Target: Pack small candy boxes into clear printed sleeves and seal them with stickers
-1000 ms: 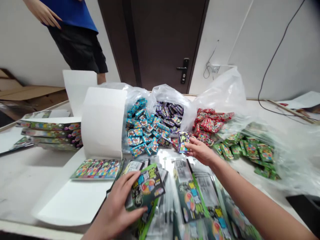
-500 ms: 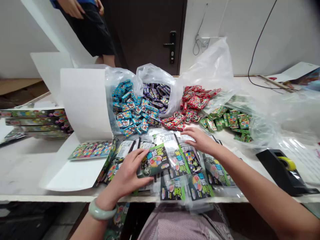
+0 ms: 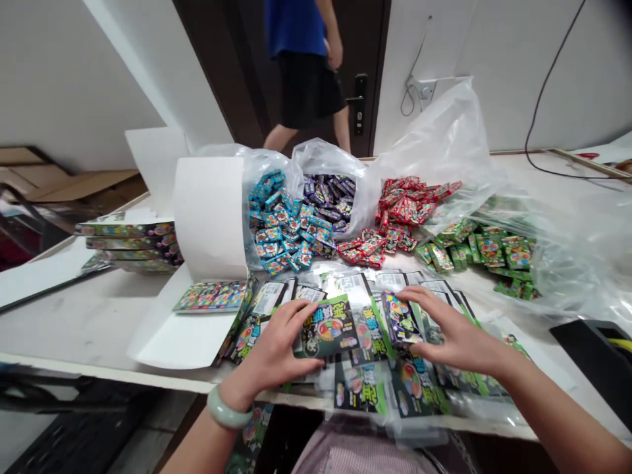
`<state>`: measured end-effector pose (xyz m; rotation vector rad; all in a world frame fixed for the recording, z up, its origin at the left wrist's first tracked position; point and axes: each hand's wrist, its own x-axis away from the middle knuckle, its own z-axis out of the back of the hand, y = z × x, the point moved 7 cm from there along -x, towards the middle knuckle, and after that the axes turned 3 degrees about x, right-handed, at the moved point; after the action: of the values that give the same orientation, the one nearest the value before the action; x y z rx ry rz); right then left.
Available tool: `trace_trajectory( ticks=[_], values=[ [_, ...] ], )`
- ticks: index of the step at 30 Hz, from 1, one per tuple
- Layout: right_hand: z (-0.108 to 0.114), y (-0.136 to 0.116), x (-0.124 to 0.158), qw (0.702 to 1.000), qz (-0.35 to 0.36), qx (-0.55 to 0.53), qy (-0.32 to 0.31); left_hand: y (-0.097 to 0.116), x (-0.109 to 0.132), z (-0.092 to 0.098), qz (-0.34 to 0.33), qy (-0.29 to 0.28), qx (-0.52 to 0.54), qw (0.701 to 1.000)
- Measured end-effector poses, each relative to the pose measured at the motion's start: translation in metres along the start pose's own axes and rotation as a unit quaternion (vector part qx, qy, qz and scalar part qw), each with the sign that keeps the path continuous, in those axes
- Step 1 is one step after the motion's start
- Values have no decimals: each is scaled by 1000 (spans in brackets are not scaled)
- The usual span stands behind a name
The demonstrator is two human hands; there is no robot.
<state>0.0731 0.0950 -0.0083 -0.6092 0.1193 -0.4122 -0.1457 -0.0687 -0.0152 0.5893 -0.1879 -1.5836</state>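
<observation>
My left hand [image 3: 276, 345], with a pale green bangle at its wrist, curls round the left side of a black-and-green printed packet [image 3: 330, 329]. Its fingers rest along the top edge and its thumb lies near the bottom edge. My right hand [image 3: 457, 332] has a small purple packet [image 3: 402, 319] between thumb and fingertips, just right of the black packet. Beneath both hands, overlapping black-and-green packets in clear sleeves [image 3: 363, 388] spread to the table's front edge. Behind them lie small blue packets [image 3: 276, 227], purple packets [image 3: 328, 197], red packets [image 3: 405, 204] and green packets [image 3: 488, 247] in clear plastic bags.
An open white-lined carton [image 3: 210, 217] stands on the left, with a colourful printed strip [image 3: 212, 296] on it. Flat printed boxes [image 3: 131, 247] are stacked farther left. A black tape dispenser [image 3: 592, 362] sits at right. Behind the table, a person in a blue top [image 3: 299, 29] passes the door.
My right hand has come back from near the red packets to the small purple packet and closed on it. My left hand stays at the black packet. The person behind has walked rightward.
</observation>
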Motion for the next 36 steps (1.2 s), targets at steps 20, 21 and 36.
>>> trace_trajectory(
  ticks=[20,21,36],
  values=[
    [8,-71,-31,981,128,138,-39,-2,2,-6,1,-17,44,999],
    [7,-72,-32,981,134,132,-42,-3,3,-7,1,-21,47,999],
    [-13,-66,-45,988,145,22,-45,-3,6,4,4,1,38,999]
  ],
)
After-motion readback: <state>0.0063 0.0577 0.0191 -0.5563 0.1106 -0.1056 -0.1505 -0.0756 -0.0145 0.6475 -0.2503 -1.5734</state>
